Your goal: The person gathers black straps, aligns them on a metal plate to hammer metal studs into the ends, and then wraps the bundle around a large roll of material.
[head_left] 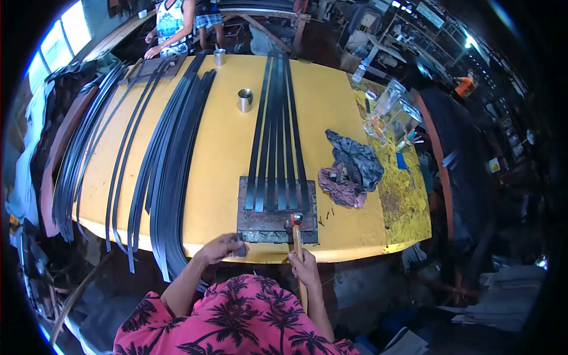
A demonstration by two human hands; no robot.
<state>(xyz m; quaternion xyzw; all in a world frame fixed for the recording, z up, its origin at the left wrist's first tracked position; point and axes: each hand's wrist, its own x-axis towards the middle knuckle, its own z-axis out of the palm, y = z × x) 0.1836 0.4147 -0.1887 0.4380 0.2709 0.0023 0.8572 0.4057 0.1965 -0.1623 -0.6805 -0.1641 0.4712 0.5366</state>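
Observation:
My right hand [305, 266] is wrapped round the wooden handle of a hammer [297, 219], whose metal head is over the front part of a dark, worn block [266, 223]. My left hand [222, 247] is closed by the block's front left corner. A small dark piece [240, 249] shows at its fingertips, too blurred to name. Several black strips [270, 142] lie side by side, running from the far table edge toward me, their near ends on the block.
Bundles of long black strips [177, 136] cover the left of the yellow table [222, 195]. Metal cups [245, 100] stand farther back. Crumpled dark cloths [355, 165] lie to the right, near a clear jar [390, 97] and a bottle [360, 70]. A person [171, 26] stands across the table.

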